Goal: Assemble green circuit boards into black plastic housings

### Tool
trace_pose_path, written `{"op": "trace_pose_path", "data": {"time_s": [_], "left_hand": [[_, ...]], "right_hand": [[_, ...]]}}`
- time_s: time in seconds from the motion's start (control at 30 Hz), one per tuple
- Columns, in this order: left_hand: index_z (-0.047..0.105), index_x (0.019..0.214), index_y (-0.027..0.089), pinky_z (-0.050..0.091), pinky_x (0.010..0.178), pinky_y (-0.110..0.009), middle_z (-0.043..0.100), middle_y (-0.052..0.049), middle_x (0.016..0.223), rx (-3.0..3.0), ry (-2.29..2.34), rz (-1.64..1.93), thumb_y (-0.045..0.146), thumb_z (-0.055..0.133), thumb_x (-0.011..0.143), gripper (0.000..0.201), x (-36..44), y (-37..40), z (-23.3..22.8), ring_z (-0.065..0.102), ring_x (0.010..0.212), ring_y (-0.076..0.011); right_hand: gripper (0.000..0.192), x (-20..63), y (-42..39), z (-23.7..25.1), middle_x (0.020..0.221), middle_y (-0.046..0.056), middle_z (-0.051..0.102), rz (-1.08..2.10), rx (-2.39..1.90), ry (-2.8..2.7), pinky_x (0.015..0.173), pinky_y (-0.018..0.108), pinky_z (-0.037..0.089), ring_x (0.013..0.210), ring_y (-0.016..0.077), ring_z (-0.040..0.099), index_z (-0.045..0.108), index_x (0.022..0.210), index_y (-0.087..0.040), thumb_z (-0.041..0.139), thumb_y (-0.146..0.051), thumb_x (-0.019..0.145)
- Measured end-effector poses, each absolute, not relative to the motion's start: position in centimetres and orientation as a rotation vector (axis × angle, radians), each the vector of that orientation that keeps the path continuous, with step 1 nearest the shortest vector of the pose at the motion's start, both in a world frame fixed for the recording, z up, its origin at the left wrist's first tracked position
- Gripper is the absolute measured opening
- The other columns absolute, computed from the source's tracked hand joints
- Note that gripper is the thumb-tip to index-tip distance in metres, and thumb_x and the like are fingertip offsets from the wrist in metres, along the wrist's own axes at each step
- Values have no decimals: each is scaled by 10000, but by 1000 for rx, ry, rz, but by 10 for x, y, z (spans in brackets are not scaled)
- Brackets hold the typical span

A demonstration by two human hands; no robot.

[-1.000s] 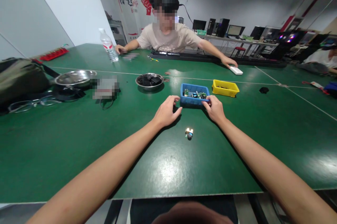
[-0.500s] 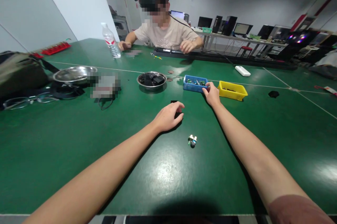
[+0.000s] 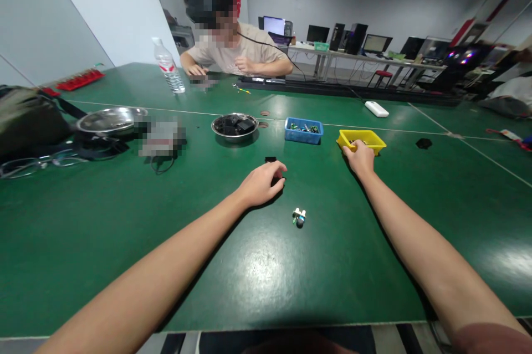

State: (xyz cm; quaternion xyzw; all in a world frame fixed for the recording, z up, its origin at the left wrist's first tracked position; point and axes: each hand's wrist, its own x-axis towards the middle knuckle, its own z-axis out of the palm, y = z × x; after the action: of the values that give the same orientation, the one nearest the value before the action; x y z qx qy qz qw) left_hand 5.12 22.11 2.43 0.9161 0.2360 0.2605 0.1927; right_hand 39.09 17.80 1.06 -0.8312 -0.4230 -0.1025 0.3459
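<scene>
My right hand (image 3: 361, 158) reaches forward and grips the near rim of a yellow bin (image 3: 371, 136) with its fingers over the edge. To the bin's left stands a blue bin (image 3: 302, 137) holding small electronic parts, apart from both hands. My left hand (image 3: 261, 183) lies palm down on the green table (image 3: 124, 221), fingers loosely curved and holding nothing. Its fingertips are beside a small black part (image 3: 270, 159). A small component with two white ends (image 3: 298, 216) lies between my forearms.
A steel bowl of black parts (image 3: 235, 126) stands left of the blue bin. Further left are a steel dish (image 3: 111, 120), glasses (image 3: 37, 161) and a bag (image 3: 29, 118). A water bottle (image 3: 168, 72) and a seated person (image 3: 233, 46) are across the table. A white block (image 3: 376, 108) lies at the back right.
My right hand pushed the blue bin away, let go of it and moved right onto the yellow bin. My left hand stayed in place. The person opposite drew both arms in.
</scene>
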Motion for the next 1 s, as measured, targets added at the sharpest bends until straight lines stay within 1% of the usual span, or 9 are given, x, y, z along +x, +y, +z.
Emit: {"op": "trace_pose_path", "data": {"time_s": [0.13, 0.27, 0.47, 0.5, 0.63, 0.8, 0.87, 0.93, 1.0], "left_hand": [[587, 1045, 202, 568, 808, -387, 700, -50, 889, 2566, 668, 734, 254, 552, 867, 189, 52, 222, 24, 692, 847, -227], [572, 1092, 200, 570, 827, -396, 706, -57, 927, 2416, 662, 795, 326, 597, 881, 247, 56, 220, 23, 695, 863, -220], [463, 1339, 164, 595, 794, -364, 688, -135, 1160, 1678, 663, 786, 436, 715, 830, 630, 74, 214, 16, 718, 895, -191], [492, 1321, 157, 597, 798, -366, 699, -126, 1131, 1583, 644, 759, 444, 739, 810, 635, 77, 213, 16, 717, 907, -199], [673, 1035, 121, 603, 779, -357, 718, -69, 945, 1427, 634, 748, 480, 829, 702, 513, 80, 214, 18, 700, 841, -200], [682, 1041, 124, 584, 775, -315, 714, -59, 958, 1395, 681, 857, 482, 822, 692, 519, 78, 220, 17, 681, 833, -170], [691, 1019, 124, 581, 750, -307, 711, -49, 908, 1401, 683, 862, 497, 816, 698, 508, 78, 221, 16, 675, 802, -166], [703, 991, 127, 573, 718, -292, 703, -33, 848, 1413, 681, 857, 517, 809, 704, 496, 79, 221, 17, 665, 767, -163], [711, 983, 130, 563, 693, -276, 699, -25, 821, 1429, 672, 844, 532, 812, 699, 502, 79, 219, 20, 658, 750, -162]], "right_hand": [[239, 380, 152, 13, 783, 124, 730, -271, -2132, -1181, 707, 370, 479, 734, 300, 663, 644, 879, -203, 618, -440, 860], [224, 358, 123, 13, 702, 67, 704, -243, -1972, -1461, 638, 311, 455, 615, 234, 640, 627, 877, -213, 614, -436, 860], [221, 312, 103, 9, 667, 43, 679, -196, -1580, -1963, 595, 264, 425, 582, 172, 602, 626, 818, -214, 569, -387, 942], [219, 304, 103, 8, 683, 46, 684, -200, -1530, -2015, 598, 258, 425, 594, 168, 608, 629, 825, -211, 565, -375, 956], [181, 278, 104, 5, 731, 44, 706, -214, -1368, -2151, 591, 242, 427, 620, 157, 627, 643, 890, -203, 580, -349, 976], [157, 272, 101, 15, 643, -3, 677, -271, -1202, -2048, 581, 256, 462, 538, 147, 603, 660, 1060, -182, 593, -299, 980], [127, 275, 100, 23, 698, 22, 702, -365, -1213, -1924, 634, 285, 490, 602, 165, 632, 679, 1016, -193, 566, -240, 980], [146, 278, 101, 30, 842, 74, 742, -448, -1263, -1853, 735, 342, 511, 757, 211, 670, 697, 992, -199, 557, -236, 972], [196, 278, 102, 36, 992, 115, 749, -453, -1338, -1877, 834, 406, 498, 924, 262, 667, 706, 1069, -192, 568, -285, 964]]}}
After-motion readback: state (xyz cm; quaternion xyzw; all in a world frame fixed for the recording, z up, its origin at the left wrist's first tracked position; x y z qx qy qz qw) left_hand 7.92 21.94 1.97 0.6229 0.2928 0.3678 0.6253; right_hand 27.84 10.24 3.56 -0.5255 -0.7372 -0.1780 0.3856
